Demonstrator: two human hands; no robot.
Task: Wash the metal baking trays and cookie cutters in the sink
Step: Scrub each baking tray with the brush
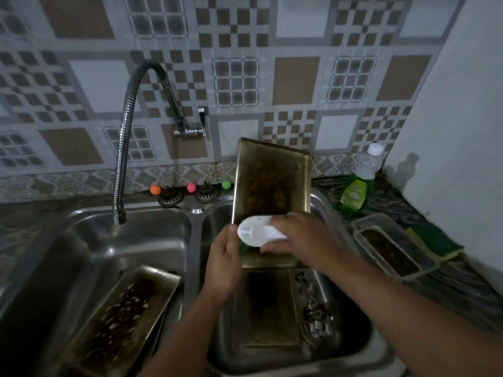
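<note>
Over the right sink basin, a stained baking tray stands tilted. The left hand grips its left edge with curled fingers. The right hand curls its fingers around a white scrubber, pressing it on the tray's near part. A second tray lies in that basin beside cookie cutters; a third leans in the left basin.

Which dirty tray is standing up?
The baking tray in the right basin, propped upright and gripped by the left hand. The others lie down.
</note>
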